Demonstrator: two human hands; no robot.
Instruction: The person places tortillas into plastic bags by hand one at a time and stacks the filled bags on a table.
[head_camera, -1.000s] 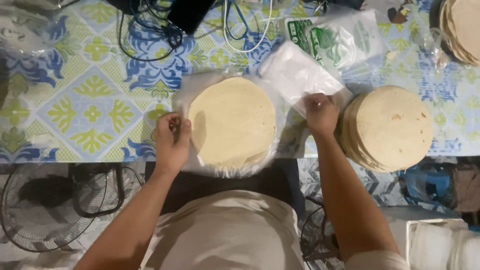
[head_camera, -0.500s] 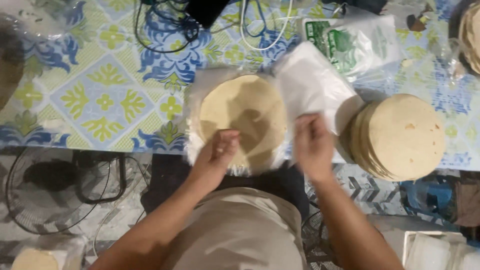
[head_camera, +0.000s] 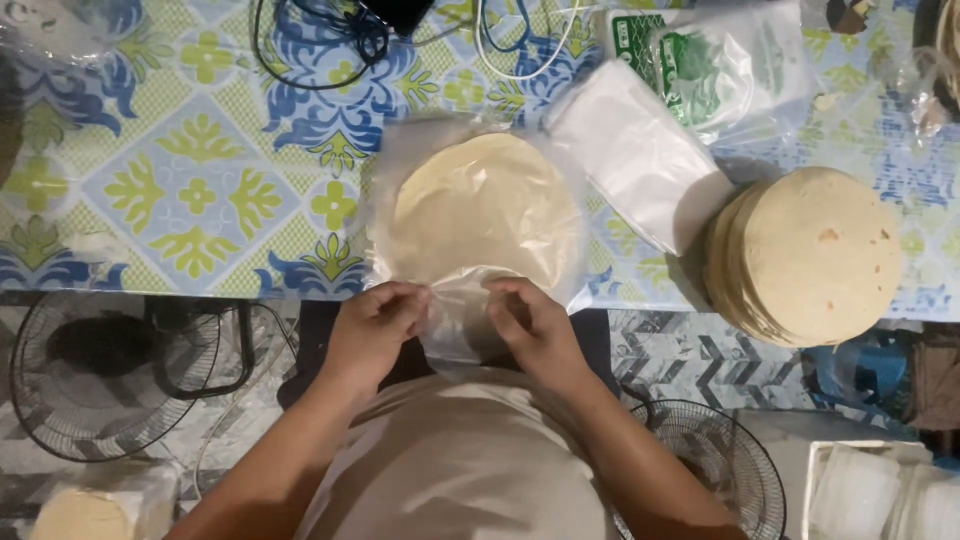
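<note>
Counter (head_camera: 180, 190), patterned blue, green and yellow, its near edge running just beyond the hands. Right: bare stack (head_camera: 810, 255) of round, pale flatbreads, overhanging that edge. Centre: bag (head_camera: 470, 215), thin clear plastic, enclosing flat round flatbreads (head_camera: 480, 205); its mouth hangs over the near edge. Left hand (head_camera: 375, 325) and right hand (head_camera: 530, 325) each pinch the bag mouth, fingers closed on the film.

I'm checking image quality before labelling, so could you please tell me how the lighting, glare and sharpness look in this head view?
Head view: even overhead light, sharp on the patterned tablecloth; soft sheen on the clear plastic bag pinched by the left hand and right hand; a shadow left of the tortilla stack; the floor fan sits dimmer below.
</note>
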